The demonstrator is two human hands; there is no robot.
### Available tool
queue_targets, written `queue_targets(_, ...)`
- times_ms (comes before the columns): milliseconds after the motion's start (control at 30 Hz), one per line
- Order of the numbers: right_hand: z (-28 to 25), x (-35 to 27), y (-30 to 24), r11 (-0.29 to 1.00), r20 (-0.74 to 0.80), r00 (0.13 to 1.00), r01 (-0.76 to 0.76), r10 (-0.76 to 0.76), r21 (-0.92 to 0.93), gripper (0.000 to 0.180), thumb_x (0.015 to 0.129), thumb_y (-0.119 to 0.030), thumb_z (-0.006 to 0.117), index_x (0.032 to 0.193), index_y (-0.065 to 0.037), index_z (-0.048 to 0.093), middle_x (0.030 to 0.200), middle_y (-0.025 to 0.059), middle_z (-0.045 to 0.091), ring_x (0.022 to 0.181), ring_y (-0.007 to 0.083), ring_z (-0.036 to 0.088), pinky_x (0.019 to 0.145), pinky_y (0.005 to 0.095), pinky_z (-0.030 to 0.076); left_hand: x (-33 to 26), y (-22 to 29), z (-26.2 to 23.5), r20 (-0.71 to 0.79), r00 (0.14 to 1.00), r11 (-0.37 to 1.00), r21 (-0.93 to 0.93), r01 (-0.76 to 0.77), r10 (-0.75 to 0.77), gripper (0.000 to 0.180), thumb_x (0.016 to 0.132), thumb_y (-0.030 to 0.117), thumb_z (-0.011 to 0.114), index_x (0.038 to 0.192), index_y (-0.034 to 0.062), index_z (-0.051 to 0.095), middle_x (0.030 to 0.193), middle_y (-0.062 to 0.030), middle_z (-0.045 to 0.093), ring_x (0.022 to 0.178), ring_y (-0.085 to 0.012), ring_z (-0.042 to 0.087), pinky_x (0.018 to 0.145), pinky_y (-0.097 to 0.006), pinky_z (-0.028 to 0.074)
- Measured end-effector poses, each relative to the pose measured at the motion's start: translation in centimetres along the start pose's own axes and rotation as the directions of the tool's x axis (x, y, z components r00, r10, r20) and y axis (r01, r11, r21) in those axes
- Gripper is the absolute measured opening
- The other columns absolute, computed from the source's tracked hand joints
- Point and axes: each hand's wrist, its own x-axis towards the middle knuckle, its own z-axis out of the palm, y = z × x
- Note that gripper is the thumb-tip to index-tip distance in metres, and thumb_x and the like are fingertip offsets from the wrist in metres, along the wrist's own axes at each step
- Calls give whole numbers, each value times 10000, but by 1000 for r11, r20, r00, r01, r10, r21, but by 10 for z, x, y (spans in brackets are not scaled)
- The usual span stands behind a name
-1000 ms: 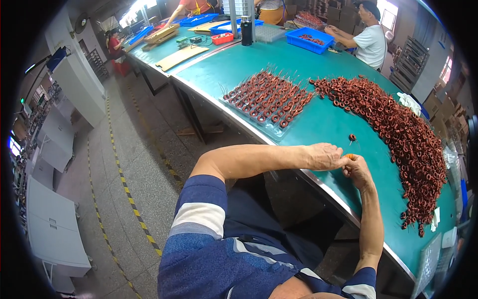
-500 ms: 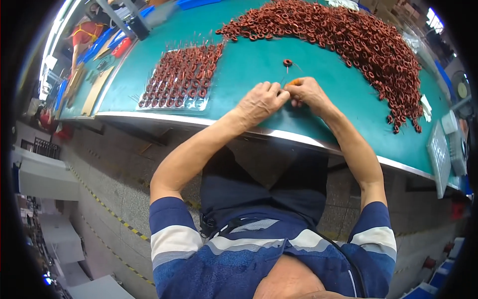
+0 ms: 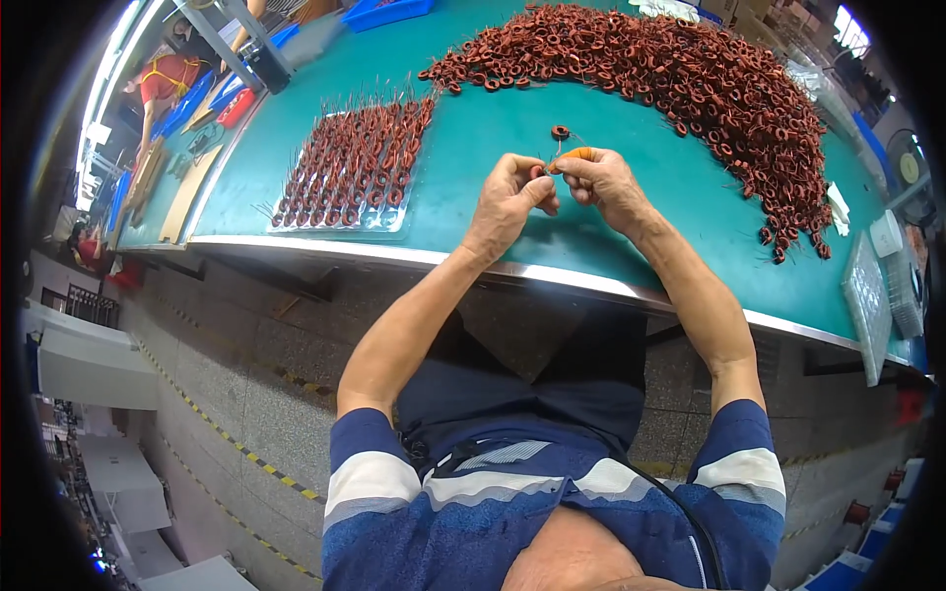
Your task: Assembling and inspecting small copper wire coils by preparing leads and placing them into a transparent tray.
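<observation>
Here, pinched between thumb and fingertips of the right hand (image 3: pixel 603 182): a small orange-tipped piece (image 3: pixel 573 155), held just above the green table (image 3: pixel 611 246). Close against it, fingers of the left hand (image 3: pixel 512 192) curled in and pressed together at the tips, meeting the right hand's fingers around the same small piece; whether a thin wire runs between them, cannot tell. Just beyond the fingertips, lying alone on the table: one loose copper coil (image 3: pixel 561 131) with fine leads sticking out. Farther out to the right and across the back, a long curved heap of copper coils (image 3: pixel 709 79), sweeping down toward the table's right edge. Off to the left, well apart from the hands, a clear tray (image 3: pixel 389 225) with coils set in neat rows (image 3: pixel 350 163), leads pointing up. Nearer the body, the table's pale metal edge, then both bare forearms leading back to sleeves of a blue shirt with white stripes (image 3: pixel 463 502). At the far left end of the table, another person in red (image 3: pixel 163 79) among blue bins.
</observation>
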Motion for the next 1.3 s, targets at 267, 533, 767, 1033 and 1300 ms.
queue_targets(267,1,2,6,980,55,991,130,-123,-154,401,860,-339,702,1070,-1,645,851,29,625,721,82,575,601,223,445,-6,12,3,-44,998,997,-60,40,-42,286,995,108,445,1237,-37,399,947,-136,582,774,-186,618,744,-324,537)
queue_targets(533,10,-4,9,935,95,953,302,-288,-185,384,874,-290,697,1139,-18,638,973,38,644,867,100,560,773,239,458,-9,3,-2,-52,987,985,-90,148,-153,207,996,165,486,1110,3,545,814,-57,592,689,-128,579,631,-265,488)
queue_targets(767,0,-2,6,974,155,968,177,-198,141,374,885,-235,688,1151,16,609,916,29,621,782,89,553,714,230,470,-5,10,8,-2,980,954,-230,194,-200,199,988,170,499,1111,15,516,787,-51,577,651,-144,563,588,-267,465)
queue_targets(1033,23,-2,-1,949,163,956,271,-245,-161,344,871,-260,669,1072,19,654,825,24,616,698,93,522,639,244,437,-18,16,1,-63,991,973,-206,104,-119,215,980,168,498,1129,35,418,752,-70,554,620,-151,549,549,-276,456)
queue_targets(1300,7,-12,8,892,35,959,275,-281,-360,250,876,-228,680,927,15,652,769,43,634,634,90,517,592,229,425,-19,-2,23,-140,990,990,140,0,20,125,961,132,496,1021,40,436,691,-26,514,568,-92,493,526,-242,439)
